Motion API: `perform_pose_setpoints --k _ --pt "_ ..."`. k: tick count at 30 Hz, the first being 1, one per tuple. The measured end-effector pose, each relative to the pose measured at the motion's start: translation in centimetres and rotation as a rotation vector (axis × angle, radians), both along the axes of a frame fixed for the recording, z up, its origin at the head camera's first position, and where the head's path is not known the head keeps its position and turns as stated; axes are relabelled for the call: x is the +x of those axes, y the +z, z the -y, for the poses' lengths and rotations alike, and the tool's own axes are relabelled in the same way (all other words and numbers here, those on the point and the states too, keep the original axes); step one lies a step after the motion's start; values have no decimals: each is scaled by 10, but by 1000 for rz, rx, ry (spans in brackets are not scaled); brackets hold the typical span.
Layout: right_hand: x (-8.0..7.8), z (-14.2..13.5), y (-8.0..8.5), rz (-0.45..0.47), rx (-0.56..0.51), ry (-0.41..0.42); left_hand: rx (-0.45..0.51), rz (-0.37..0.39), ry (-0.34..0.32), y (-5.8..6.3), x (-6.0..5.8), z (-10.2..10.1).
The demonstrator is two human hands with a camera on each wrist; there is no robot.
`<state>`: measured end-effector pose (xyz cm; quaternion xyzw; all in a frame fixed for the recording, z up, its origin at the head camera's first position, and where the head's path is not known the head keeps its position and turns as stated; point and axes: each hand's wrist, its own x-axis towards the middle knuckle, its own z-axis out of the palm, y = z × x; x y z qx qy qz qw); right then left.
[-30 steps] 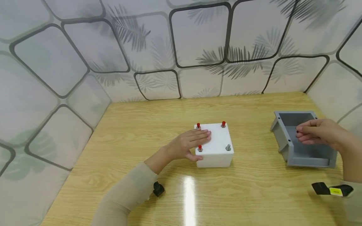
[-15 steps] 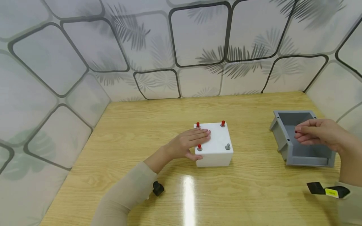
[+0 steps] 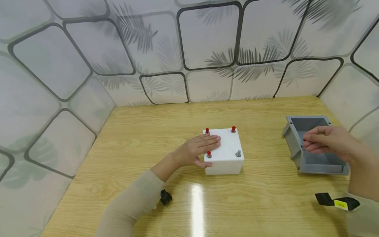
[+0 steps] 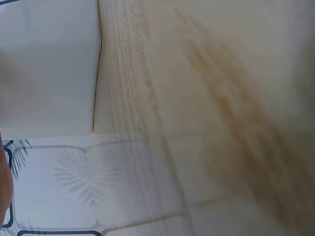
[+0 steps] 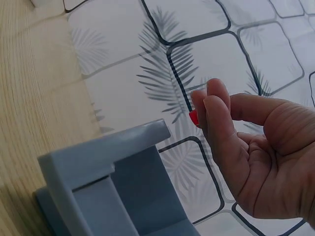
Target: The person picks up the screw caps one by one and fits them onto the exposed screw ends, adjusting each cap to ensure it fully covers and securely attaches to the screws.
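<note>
My left hand (image 3: 193, 151) rests on a white box (image 3: 229, 144), fingers straight across its top and thumb against the near side. Red caps sit on three of the box's corner posts, one being the near-left cap (image 3: 209, 154). At the near-right corner a bare metal bolt (image 3: 238, 153) stands upright. My right hand (image 3: 333, 141) pinches a small red cap (image 5: 194, 117) between thumb and fingertips, above the grey bin (image 3: 324, 169). Most of that cap is hidden by the fingers. In the left wrist view the box's side (image 4: 49, 73) fills the upper left.
The box and bin stand apart on a wood-grain table (image 3: 266, 197), the bin at the right. A patterned wall covering (image 3: 210, 85) borders the table at the back and sides. Black wrist straps (image 3: 340, 202) show at the sleeves.
My right hand has moved a little to the left, over the bin's left side, with the red cap in its fingers. My left hand and the box have stayed put.
</note>
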<state>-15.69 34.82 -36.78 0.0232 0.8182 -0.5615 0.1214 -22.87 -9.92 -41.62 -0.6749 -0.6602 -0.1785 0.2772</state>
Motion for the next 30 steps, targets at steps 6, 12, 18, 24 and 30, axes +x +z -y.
perform_pose_setpoints --k 6,12,18,24,30 --pt "3 8 5 -18 5 14 0 -3 3 0 0 0" --pt "7 20 9 -52 44 35 2 0 2 -1 0 0" --pt "6 36 14 -54 80 51 5 -2 4 -2 -1 0" --pt "5 51 15 -79 68 115 1 4 14 -1 -1 0" --pt "4 61 17 -82 52 150 0 0 11 -2 -1 0"
